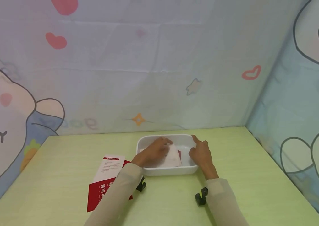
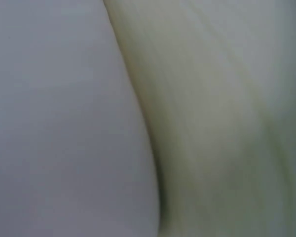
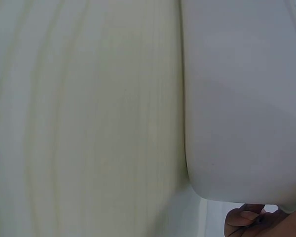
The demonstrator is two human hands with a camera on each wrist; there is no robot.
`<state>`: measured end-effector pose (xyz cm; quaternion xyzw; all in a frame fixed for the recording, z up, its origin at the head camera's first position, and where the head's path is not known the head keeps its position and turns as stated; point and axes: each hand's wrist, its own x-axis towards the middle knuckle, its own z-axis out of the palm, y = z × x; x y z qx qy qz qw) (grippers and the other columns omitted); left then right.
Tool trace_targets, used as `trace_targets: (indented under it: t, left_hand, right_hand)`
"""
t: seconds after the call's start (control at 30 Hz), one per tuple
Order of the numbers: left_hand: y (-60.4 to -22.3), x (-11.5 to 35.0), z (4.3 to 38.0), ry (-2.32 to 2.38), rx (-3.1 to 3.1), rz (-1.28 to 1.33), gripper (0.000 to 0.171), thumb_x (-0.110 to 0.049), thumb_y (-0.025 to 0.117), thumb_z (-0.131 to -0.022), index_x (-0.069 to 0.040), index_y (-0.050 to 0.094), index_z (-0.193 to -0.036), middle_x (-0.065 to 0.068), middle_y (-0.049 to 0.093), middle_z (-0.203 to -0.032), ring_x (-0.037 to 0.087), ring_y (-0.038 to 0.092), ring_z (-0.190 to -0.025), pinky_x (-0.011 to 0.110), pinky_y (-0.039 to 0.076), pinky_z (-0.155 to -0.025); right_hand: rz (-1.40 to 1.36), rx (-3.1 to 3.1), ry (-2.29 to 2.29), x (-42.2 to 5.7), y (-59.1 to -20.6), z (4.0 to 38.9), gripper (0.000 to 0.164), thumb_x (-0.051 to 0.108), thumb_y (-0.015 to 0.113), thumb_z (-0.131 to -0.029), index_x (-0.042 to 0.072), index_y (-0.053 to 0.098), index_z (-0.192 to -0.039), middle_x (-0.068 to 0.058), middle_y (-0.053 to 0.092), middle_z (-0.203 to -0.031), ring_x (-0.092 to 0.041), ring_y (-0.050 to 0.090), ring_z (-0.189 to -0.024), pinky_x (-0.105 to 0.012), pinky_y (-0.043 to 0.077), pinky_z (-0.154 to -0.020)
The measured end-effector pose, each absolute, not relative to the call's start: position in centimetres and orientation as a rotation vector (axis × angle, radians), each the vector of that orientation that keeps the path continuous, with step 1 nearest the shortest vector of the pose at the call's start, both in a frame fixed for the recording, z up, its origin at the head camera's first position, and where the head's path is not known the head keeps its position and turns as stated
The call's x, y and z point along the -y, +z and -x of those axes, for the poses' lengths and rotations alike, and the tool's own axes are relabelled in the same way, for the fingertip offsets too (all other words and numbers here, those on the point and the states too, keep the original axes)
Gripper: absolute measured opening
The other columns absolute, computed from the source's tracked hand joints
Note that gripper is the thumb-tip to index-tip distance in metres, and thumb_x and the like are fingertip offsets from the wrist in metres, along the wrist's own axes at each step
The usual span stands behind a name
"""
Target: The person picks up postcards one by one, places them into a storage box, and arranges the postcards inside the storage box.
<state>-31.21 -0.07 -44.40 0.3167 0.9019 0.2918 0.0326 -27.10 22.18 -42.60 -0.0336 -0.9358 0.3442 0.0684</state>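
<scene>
A white rectangular tray [image 1: 170, 171] stands on the table, its near outer wall large in the right wrist view. My left hand [image 1: 158, 150] reaches down into it, fingertips at the upper edge of a pale sheet of paper [image 1: 173, 158]. A strip of red paper [image 1: 179, 154] shows beside that sheet; the rest is covered. My right hand [image 1: 201, 153] holds the tray's right rim, index finger stretched toward the back corner and the other fingers curled. In the right wrist view, curled fingers [image 3: 242, 219] sit against the tray's end. What my left fingertips pinch is hidden.
Red-and-white printed leaflets [image 1: 102, 194] lie overlapping on the table left of the tray, partly under my left sleeve [image 1: 117, 194]. The light green table [image 1: 261, 182] meets a patterned cloth backdrop [image 1: 114, 88] behind and another at the right.
</scene>
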Motion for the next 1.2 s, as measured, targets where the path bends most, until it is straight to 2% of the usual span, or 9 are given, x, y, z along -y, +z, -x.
trace_targets:
  t: [0.3,0.6,0.93,1.2]
  left_hand:
    - [-45.3,0.0,31.5,0.783,-2.777,-0.948,0.036,-0.022,0.042,-0.107,-0.021,0.053,-0.142,0.000,0.054,-0.132,0.014,0.049,-0.123,0.033,0.040,-0.110]
    - [-44.6,-0.7,30.9,0.745,-2.782,-0.946,0.038,-0.024,0.046,-0.106,-0.020,0.051,-0.143,-0.001,0.054,-0.131,0.013,0.050,-0.124,0.034,0.041,-0.112]
    - [-45.2,-0.9,30.5,0.713,-2.827,-0.939,0.038,-0.017,0.040,-0.105,-0.020,0.049,-0.142,0.001,0.053,-0.134,0.014,0.048,-0.127,0.032,0.040,-0.111]
    - [-44.4,-0.7,30.1,0.749,-2.825,-0.916,0.037,-0.011,0.043,-0.104,-0.018,0.052,-0.139,0.003,0.054,-0.132,0.016,0.049,-0.126,0.033,0.040,-0.111]
  right_hand:
    - [0.078,2.812,1.032,-22.4,-42.7,27.1,0.064,0.006,0.045,-0.090,0.009,0.037,-0.153,-0.039,0.046,-0.127,-0.031,0.053,-0.076,-0.043,0.052,-0.064]
    - [0.090,2.799,1.036,-22.6,-42.0,26.7,0.064,0.006,0.046,-0.090,0.008,0.037,-0.153,-0.039,0.046,-0.127,-0.033,0.054,-0.079,-0.049,0.053,-0.070]
    - [0.083,2.821,1.015,-22.9,-42.3,26.3,0.064,0.007,0.046,-0.090,0.008,0.036,-0.153,-0.040,0.045,-0.126,-0.032,0.053,-0.076,-0.045,0.051,-0.065]
    - [0.063,2.824,1.028,-22.7,-41.9,26.2,0.064,0.007,0.044,-0.090,0.009,0.035,-0.154,-0.040,0.045,-0.126,-0.032,0.053,-0.076,-0.046,0.051,-0.067]
